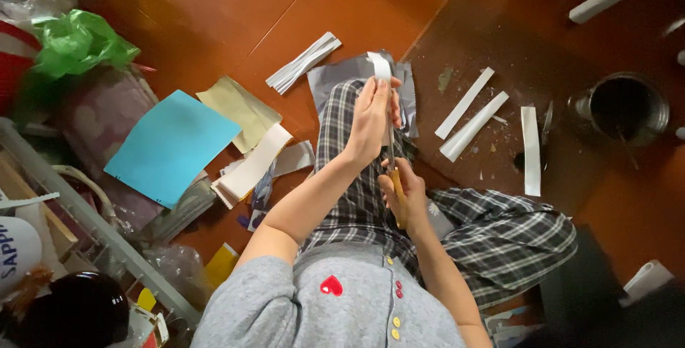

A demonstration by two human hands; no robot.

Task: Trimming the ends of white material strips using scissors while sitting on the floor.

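Your left hand (371, 116) pinches a narrow white paper strip (380, 66) and holds it up over your lap, above the checked trousers. Your right hand (403, 191) is closed around the tan wooden handle of a thin-bladed knife (394, 177), its blade running up along the strip. By the look of it, you are mid-slit, parting the paper lengthwise. The next move calls for a taut strip, a steady blade, and left fingers kept clear of its edge. Cut white strips (474, 116) lie on the red-brown floor (285, 5) to your right; a light-blue sheet (168, 148) lies to your left, a metal can (628, 109) well beyond.
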